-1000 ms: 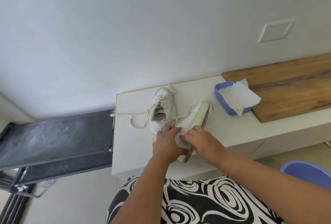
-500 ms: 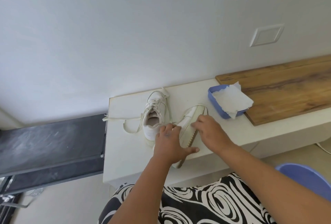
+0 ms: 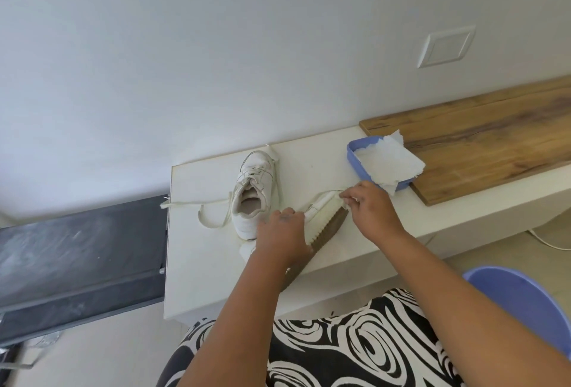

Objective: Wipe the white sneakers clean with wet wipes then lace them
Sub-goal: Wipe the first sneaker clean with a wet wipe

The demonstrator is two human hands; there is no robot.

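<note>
The left hand [image 3: 282, 240] lies over the heel end of the tilted sneaker [image 3: 323, 221], fingers curled down around it, holding it on its side so the ridged brown sole faces right. The right hand [image 3: 367, 205] is at the toe end of the same shoe, its fingertips [image 3: 347, 199] pinched on a small white wet wipe [image 3: 345, 205] pressed against the toe edge; how much of the wipe is bunched inside the hand is hard to make out.

Just left of the left hand's fingers stands the second sneaker [image 3: 255, 193], upright, toe toward the wall, its opening facing up. Its loose lace [image 3: 197, 202] trails farther left, to the edge of the white counter [image 3: 204, 263] that carries both shoes.

Just beyond the right hand's fingertips sits a blue tray [image 3: 358, 159] with white wipes [image 3: 387, 159] draped over its rim, overlapping a wooden board [image 3: 488, 139] to the right. A blue tub [image 3: 525, 303] shows near the right forearm, below counter level. A black-and-white patterned garment [image 3: 340, 346] fills the foreground.
</note>
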